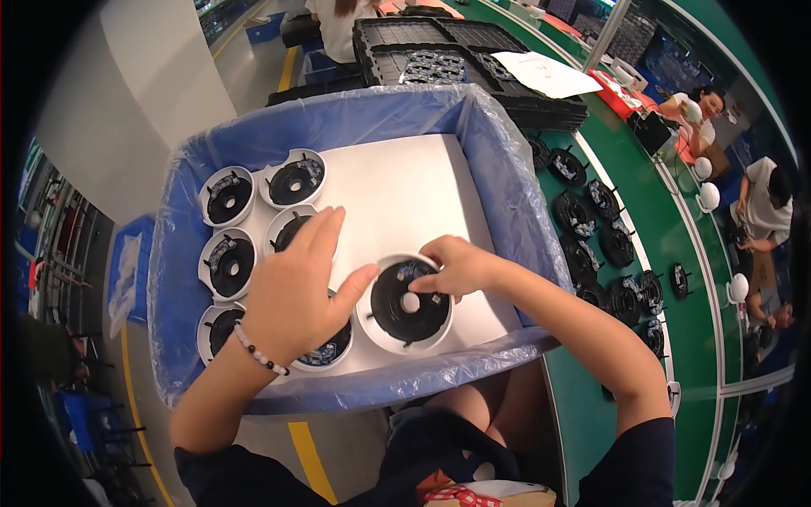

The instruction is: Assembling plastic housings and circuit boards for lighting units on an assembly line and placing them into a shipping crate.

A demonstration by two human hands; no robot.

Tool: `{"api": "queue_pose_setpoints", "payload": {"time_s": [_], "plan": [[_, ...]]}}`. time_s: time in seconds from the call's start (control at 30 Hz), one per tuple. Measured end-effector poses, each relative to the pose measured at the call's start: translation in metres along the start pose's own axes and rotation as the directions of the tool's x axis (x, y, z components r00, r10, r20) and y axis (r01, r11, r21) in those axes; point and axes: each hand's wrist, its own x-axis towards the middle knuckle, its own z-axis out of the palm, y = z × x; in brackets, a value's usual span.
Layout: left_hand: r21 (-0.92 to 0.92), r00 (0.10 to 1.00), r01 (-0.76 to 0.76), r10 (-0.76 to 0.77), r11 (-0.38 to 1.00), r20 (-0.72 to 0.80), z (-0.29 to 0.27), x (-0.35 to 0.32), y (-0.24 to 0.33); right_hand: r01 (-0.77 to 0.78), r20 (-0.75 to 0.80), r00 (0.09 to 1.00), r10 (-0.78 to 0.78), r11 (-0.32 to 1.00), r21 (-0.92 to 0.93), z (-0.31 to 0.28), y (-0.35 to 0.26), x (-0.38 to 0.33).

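Observation:
My right hand (pixel 456 269) grips the far right rim of a white round housing (pixel 411 304), its thumb inside over a black disc with a pale round centre and a bit of circuit board. My left hand (pixel 297 291) is open, fingers stretched out, its thumb tip at the left rim of that housing. Beneath the left hand, similar housings are partly hidden, one with a blue circuit board (pixel 325 351). More such housings (pixel 228 264) stand in rows along the left of a blue, film-lined bin (pixel 541 270), on a white sheet (pixel 397 186).
To the right, a green conveyor bench (pixel 625 355) bears several black round parts (pixel 576 211) and white domes (pixel 708 197). Black trays (pixel 405 38) with circuit boards and a paper sheet (pixel 545 74) are stacked beyond the bin. Co-workers (pixel 764 203) sit across the bench.

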Motion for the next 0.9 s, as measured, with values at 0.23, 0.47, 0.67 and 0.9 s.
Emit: {"api": "queue_pose_setpoints", "payload": {"time_s": [0.23,0.47,0.67,0.9], "plan": [[0.005,0.997,-0.003,0.003,1.0,0.08,-0.003,-0.006,-0.002,-0.063,0.146,0.983,0.112,0.951,-0.302,0.021,0.011,0.034],[-0.035,0.978,0.087,-0.079,0.996,0.191,0.003,0.01,0.009,0.014,-0.119,0.988,-0.099,0.823,-0.569,0.017,0.026,0.022],[0.07,0.989,-0.098,0.089,0.993,0.116,0.007,-0.005,-0.005,0.326,-0.506,0.684,-0.526,0.84,-0.433,-0.003,0.036,-0.098],[0.14,0.981,0.077,-0.1,0.987,0.164,0.0,0.011,0.041,0.097,-0.879,0.443,-0.177,0.984,-0.15,-0.024,0.184,-0.292]]}}
